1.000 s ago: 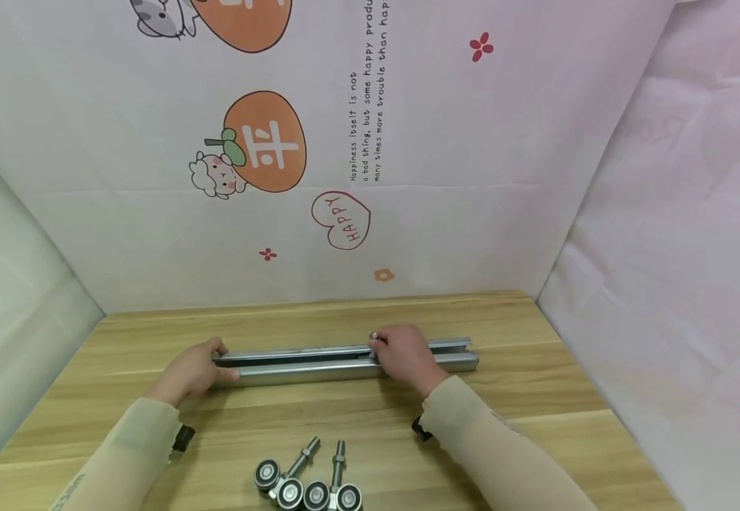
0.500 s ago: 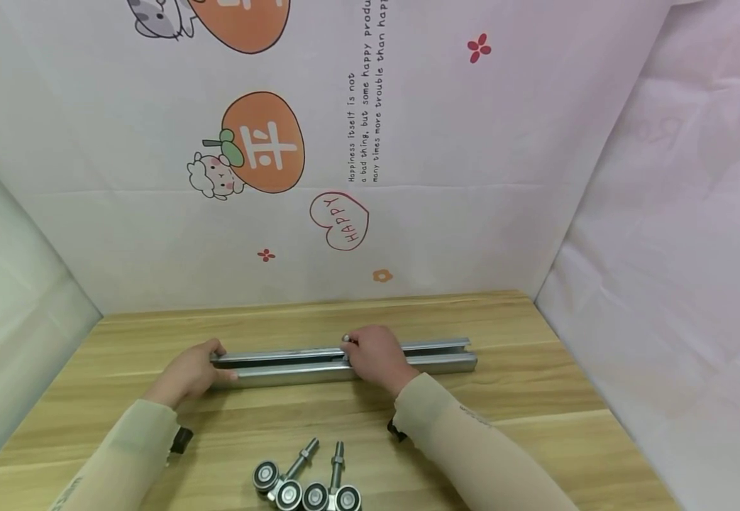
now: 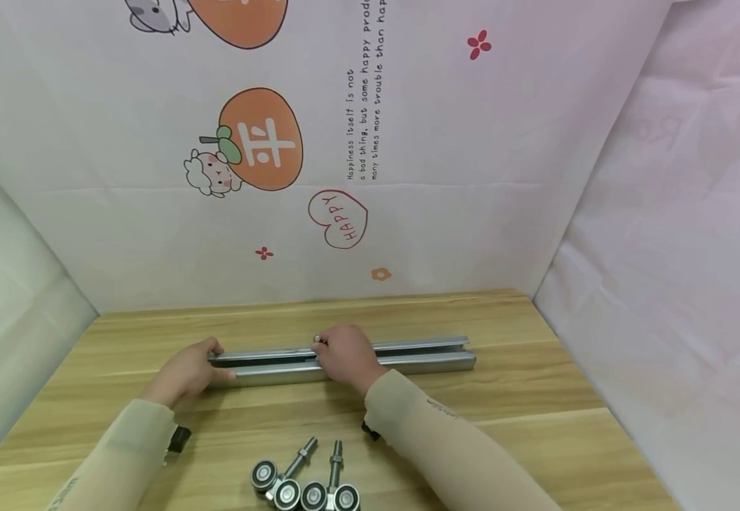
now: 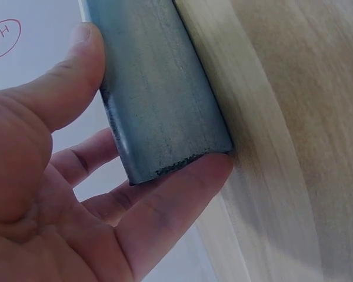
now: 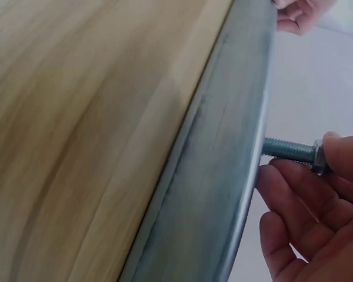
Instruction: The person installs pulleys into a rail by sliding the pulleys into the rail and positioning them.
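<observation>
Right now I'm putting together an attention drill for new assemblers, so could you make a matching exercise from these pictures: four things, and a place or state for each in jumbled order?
Things
1. Left hand
2. Right hand
3. Two wheeled bolts
4. Red heart outline

Places and states
A. Lying on the wood-grain table, nearer the camera than the metal rail
B. Printed on the white backdrop
C. Holding a threaded bolt that sticks out of the rail
D. Gripping the rail's left end

Pairs: 1-D, 2-C, 3-A, 4-B

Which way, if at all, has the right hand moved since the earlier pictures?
Yes: the right hand has moved left along the metal rail, toward the left hand.
</observation>
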`<state>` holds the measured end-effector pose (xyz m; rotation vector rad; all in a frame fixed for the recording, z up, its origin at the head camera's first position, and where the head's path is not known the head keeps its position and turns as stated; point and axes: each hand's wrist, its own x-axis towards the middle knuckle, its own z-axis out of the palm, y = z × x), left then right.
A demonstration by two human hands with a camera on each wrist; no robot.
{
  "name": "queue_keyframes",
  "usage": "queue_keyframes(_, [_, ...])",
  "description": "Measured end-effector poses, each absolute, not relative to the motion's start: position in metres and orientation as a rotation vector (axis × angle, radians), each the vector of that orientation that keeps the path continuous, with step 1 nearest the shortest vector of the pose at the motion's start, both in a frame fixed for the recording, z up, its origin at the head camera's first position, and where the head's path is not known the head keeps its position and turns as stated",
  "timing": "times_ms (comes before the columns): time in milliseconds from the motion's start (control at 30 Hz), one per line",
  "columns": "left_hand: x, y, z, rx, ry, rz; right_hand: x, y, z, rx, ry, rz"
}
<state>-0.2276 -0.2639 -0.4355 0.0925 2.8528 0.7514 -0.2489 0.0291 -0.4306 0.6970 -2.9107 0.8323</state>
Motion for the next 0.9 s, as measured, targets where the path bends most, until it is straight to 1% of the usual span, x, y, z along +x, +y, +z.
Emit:
queue_keyframes(333, [-0.226, -0.266, -0.438, 0.093, 2.846, 0.757, -0.249, -0.003, -0.433, 0.740, -2.926, 0.740])
queue_keyframes(900, [-0.231, -0.266, -0.438, 0.087, 2.853, 0.780, -0.251, -0.043, -0.431, 0.766, -2.941, 0.785])
